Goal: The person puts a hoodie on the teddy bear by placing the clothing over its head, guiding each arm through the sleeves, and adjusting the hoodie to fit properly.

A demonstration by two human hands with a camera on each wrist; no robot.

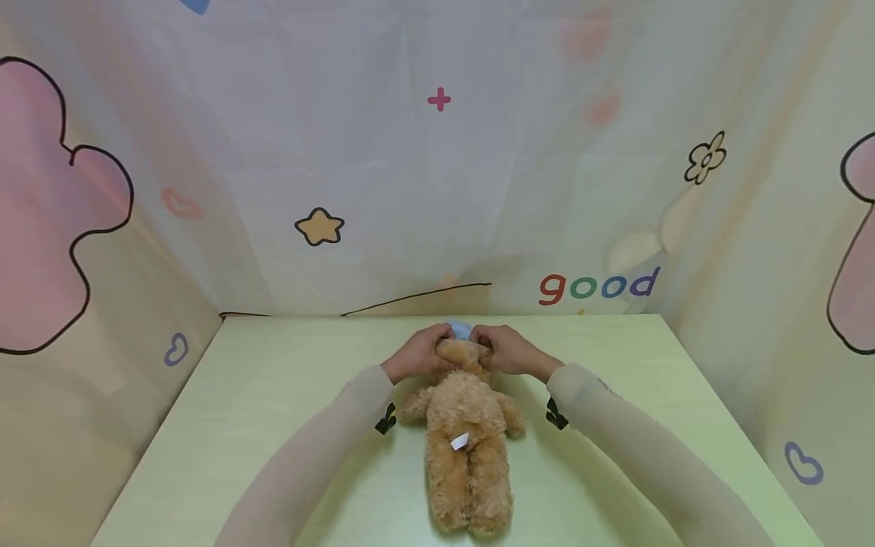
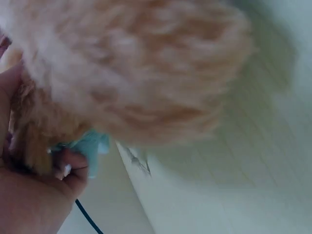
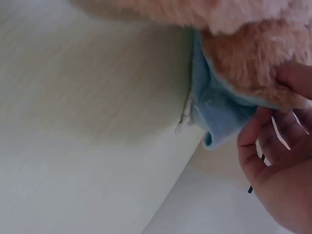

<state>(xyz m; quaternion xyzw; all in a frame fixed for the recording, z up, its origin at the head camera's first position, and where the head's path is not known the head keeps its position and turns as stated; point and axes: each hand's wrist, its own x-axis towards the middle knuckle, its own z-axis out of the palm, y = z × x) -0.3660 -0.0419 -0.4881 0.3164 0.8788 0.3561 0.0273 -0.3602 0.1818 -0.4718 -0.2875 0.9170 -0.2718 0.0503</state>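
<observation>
A light-brown teddy bear lies on the table, legs toward me, a small white tag at its lower body. Blue cloth shows at the far end of its head, and the right wrist view gives its folded edge against the fur. From the left, my left hand grips the head, with fingers curled beside the cloth in the left wrist view. My right hand holds the head's other side, thumb on the fur and fingertips at the cloth's edge. The bear's face is hidden.
The pale green table runs back to a printed curtain, which also hangs along both sides. A dark strap piece hangs below the right sleeve, another below the left.
</observation>
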